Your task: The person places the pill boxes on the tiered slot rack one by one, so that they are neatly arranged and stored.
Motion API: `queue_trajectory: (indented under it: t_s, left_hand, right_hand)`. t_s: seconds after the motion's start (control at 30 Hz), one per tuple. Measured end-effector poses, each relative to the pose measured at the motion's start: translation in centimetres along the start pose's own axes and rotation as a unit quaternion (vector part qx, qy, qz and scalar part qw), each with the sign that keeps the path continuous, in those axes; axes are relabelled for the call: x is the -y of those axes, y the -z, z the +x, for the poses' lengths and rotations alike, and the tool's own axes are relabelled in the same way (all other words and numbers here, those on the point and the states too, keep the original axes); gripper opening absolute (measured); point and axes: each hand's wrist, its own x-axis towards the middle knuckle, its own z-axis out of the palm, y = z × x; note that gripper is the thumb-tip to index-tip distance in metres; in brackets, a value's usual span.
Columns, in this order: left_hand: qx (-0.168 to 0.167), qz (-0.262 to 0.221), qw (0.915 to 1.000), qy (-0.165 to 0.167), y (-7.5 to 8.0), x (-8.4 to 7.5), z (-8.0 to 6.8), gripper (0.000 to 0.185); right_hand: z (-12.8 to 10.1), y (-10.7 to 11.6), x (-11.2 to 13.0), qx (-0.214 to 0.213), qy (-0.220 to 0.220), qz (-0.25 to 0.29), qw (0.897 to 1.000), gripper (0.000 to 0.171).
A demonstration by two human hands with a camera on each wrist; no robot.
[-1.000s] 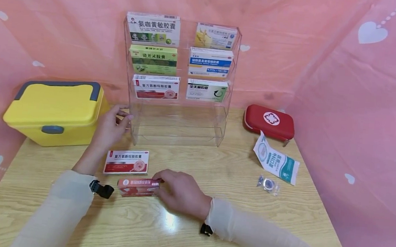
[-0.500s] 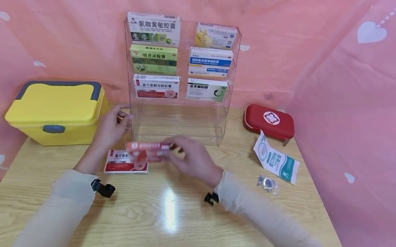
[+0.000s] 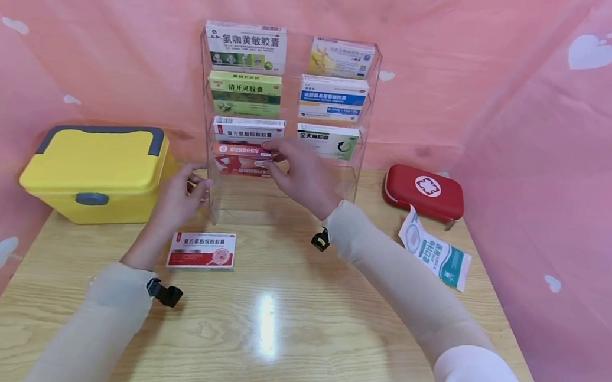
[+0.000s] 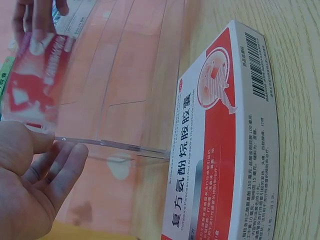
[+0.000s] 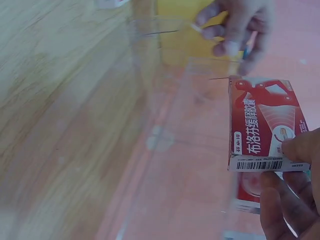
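My right hand (image 3: 307, 176) pinches the right end of a red medicine box (image 3: 241, 164) between thumb and fingers. The box is in front of the third tier of a clear acrylic display rack (image 3: 246, 203), covering the lower part of a white-and-red medicine box (image 3: 251, 131) there. In the right wrist view the thumb lies on the red box's printed face. My left hand (image 3: 180, 197) grips the rack's left side edge with thumb and fingers. Before the rack, a second white-and-red medicine box (image 3: 202, 250) lies flat on the table, large in the left wrist view.
Several other medicine boxes fill the upper tiers, among them a green one (image 3: 244, 95). A yellow case (image 3: 94, 167) stands left of the rack. To the right lie a red first-aid pouch (image 3: 424, 192) and a mask packet (image 3: 437, 256), partly behind my right sleeve.
My right hand has lifted the red medicine box from the table, over the flat white-and-red box, up to the rack's third tier. The left hand has stayed at the rack's edge.
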Motion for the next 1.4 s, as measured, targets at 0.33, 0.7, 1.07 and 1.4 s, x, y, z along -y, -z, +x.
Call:
queue_trajectory:
  t_s: [0.33, 0.7, 1.07, 1.4]
  left_hand:
    - [0.002, 0.001, 1.0000, 0.007, -0.1, -0.4, 0.0, 0.043]
    - [0.002, -0.009, 0.9999, 0.004, -0.4, 0.0, -0.1, 0.040]
    - [0.010, -0.009, 0.9997, 0.022, 0.0, -0.4, -0.3, 0.042]
    - [0.011, -0.011, 0.9996, 0.022, 0.0, -0.2, -0.4, 0.043]
  right_hand:
    - [0.6, -1.7, -0.9, 0.063, -0.019, -0.015, 0.998, 0.031]
    - [-0.8, -2.1, -1.2, 0.045, -0.023, -0.053, 0.997, 0.039]
    - [-7.0, -5.2, 0.4, 0.096, -0.066, 0.058, 0.991, 0.033]
    - [-8.6, -9.6, 1.9, 0.220, -0.087, 0.035, 0.971, 0.050]
